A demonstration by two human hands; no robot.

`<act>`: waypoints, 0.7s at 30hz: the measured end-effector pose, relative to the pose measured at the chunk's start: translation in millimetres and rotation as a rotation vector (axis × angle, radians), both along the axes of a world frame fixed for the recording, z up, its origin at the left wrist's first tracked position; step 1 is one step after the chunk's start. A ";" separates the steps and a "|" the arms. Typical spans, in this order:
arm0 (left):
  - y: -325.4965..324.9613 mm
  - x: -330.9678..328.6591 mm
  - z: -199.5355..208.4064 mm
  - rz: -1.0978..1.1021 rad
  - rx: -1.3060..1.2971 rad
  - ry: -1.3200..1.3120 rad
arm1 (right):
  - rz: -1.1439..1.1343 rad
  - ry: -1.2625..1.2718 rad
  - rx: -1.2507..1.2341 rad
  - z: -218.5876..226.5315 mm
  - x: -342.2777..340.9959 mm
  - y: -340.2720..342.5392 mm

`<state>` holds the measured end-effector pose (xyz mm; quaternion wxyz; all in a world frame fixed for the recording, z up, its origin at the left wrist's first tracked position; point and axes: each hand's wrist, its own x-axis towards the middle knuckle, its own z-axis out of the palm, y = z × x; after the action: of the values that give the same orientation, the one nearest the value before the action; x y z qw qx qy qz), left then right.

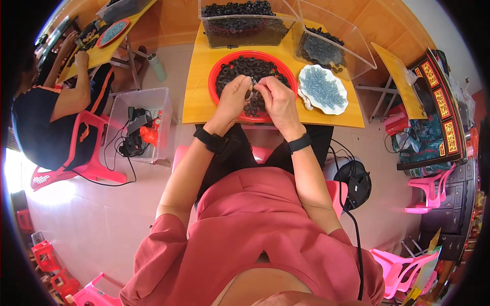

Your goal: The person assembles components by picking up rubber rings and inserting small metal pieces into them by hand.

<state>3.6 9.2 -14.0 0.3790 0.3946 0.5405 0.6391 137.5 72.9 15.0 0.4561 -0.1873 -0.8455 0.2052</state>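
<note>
Left hand: your left hand (234, 97) is over the near half of the red tray, thumb and fingers drawn together in a pinch.
Right hand: your right hand (278, 99) faces it, likewise pinching, fingertips close to those of the left.
Piece at fingertips: a small piece (254, 84) sits between your two hands, above the tray; its kind is too small to tell.
Red tray: the round red tray (212, 76) stands on your yellow table (196, 104), loaded with loose black parts (252, 65).
White plate: the scalloped white plate (343, 106) is just right of the tray, heaped with small blue-grey pieces (322, 87).
Clear bins: the left clear bin (240, 36) and right clear bin (352, 43) stand beyond the tray, both containing black parts.
Wrists: you wear a black band on each.
Neighbouring table: a co-worker (56, 115) sits at another yellow table to your left.
</note>
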 end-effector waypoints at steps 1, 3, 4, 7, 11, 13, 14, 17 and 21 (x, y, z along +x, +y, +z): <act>-0.8 0.6 3.0 -0.042 -0.027 -0.129 | 0.008 0.027 0.001 0.5 0.4 0.0; 0.1 -2.8 0.1 -0.051 0.011 -0.100 | 0.019 0.055 0.004 3.5 0.9 -2.2; -0.9 -2.5 3.6 -0.064 0.046 -0.071 | 0.035 0.042 -0.156 5.8 2.0 -4.8; -7.8 6.0 17.7 0.183 0.110 0.442 | 0.049 -0.011 -0.448 6.2 3.3 -4.2; -12.8 16.8 25.3 0.229 0.131 0.681 | 0.140 -0.053 -0.602 -3.9 5.9 4.8; -14.5 19.7 28.3 0.207 0.135 0.647 | 0.186 -0.056 -0.660 -5.5 7.0 6.8; -15.7 20.5 29.9 0.205 0.140 0.648 | 0.234 -0.062 -0.720 -4.5 7.0 6.9; -17.8 21.2 33.6 0.210 0.122 0.667 | 0.245 -0.056 -0.766 -2.2 9.3 6.8; -15.5 23.5 33.0 0.183 0.134 0.672 | 0.198 0.006 -0.749 -10.0 9.7 13.2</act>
<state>27.1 -6.3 19.0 0.0944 0.5570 0.6249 0.5388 147.2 86.1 5.0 0.3367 -0.2575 -0.7246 0.5433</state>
